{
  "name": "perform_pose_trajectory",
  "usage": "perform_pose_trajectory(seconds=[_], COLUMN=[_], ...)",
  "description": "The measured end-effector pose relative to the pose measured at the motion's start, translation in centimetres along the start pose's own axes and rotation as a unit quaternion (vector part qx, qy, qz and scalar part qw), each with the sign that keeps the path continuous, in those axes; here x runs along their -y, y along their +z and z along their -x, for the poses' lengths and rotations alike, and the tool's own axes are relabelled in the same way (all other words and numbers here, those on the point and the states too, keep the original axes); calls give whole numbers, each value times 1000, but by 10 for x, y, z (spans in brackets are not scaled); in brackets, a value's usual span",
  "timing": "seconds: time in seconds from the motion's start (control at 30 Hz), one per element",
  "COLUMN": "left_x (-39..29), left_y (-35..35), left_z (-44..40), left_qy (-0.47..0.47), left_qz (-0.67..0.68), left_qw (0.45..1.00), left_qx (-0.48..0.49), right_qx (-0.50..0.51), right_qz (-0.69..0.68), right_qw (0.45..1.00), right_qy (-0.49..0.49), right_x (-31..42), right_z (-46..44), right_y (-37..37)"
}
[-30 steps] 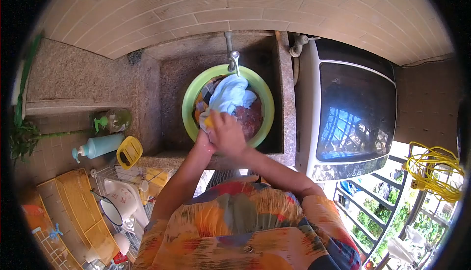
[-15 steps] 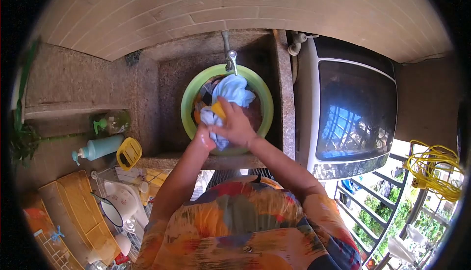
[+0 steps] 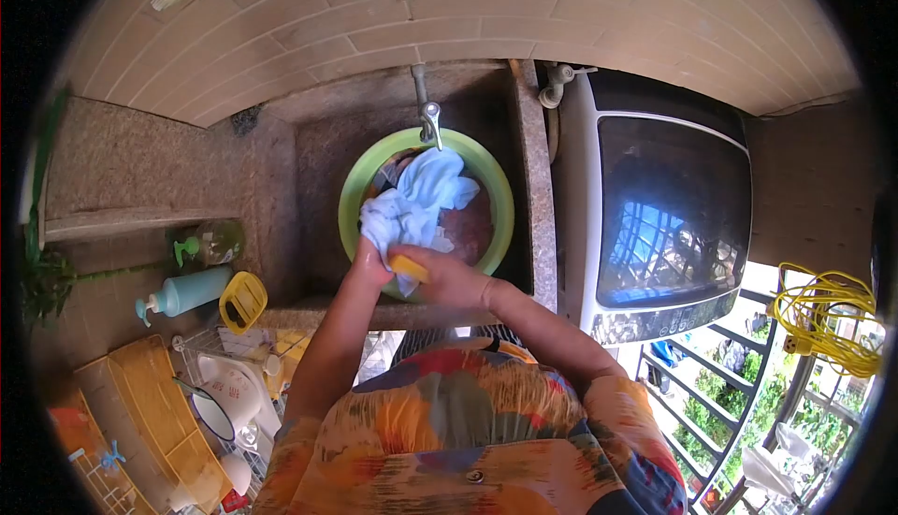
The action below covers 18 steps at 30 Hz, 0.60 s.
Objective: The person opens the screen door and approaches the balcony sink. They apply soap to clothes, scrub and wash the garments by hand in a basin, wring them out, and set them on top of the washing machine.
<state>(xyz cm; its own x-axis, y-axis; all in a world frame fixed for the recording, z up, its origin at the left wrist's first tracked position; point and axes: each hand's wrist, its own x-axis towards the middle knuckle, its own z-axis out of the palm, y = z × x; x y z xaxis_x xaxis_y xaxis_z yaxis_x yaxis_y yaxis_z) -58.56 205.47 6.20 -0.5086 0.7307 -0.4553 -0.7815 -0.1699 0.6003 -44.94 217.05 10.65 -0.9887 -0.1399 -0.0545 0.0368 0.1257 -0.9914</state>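
Observation:
A green basin [image 3: 505,225] sits under the tap [image 3: 430,122] and holds water and wet clothes. My left hand [image 3: 372,258] is at the basin's near left side, closed on a pale blue cloth [image 3: 398,220] that drapes over it and hides most of the fingers. In my right hand [image 3: 449,279] is a yellow block that looks like a bar of soap [image 3: 410,268]; the fingers wrap round it close to the cloth's lower end. Another part of light blue fabric [image 3: 438,178] lies bunched behind, over darker clothes in the basin.
The stone sink [image 3: 543,188] surrounds the basin. To the right stands a washing machine [image 3: 673,216]; a coiled yellow cable [image 3: 828,319] hangs beyond it. On the left are a blue pump bottle [image 3: 192,290], a yellow soap dish [image 3: 243,302] and a dish rack [image 3: 215,342].
My right hand has drawn back toward me with the soap, down along the cloth. The pale blue cloth now spreads over my left hand. The view has shifted slightly.

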Motion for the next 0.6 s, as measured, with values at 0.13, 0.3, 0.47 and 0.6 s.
perform_pose_trajectory(seconds=[0.13, 0.3, 0.47, 0.6], left_x=[2, 20, 20, 24], left_y=[-1, 33, 27, 5], left_z=[9, 43, 32, 34], left_qy=[52, 68, 10, -84], left_qz=[81, 244, 119, -6], left_qw=[988, 965, 990, 996], left_qx=[122, 67, 76, -9], right_qx=[36, -233, -262, -212], right_qz=[225, 312, 264, 36], right_qw=[973, 919, 923, 958], right_qy=[33, -66, 101, 192], right_x=[54, 23, -28, -32], right_z=[-10, -43, -66, -51], right_y=[-16, 14, -5, -43])
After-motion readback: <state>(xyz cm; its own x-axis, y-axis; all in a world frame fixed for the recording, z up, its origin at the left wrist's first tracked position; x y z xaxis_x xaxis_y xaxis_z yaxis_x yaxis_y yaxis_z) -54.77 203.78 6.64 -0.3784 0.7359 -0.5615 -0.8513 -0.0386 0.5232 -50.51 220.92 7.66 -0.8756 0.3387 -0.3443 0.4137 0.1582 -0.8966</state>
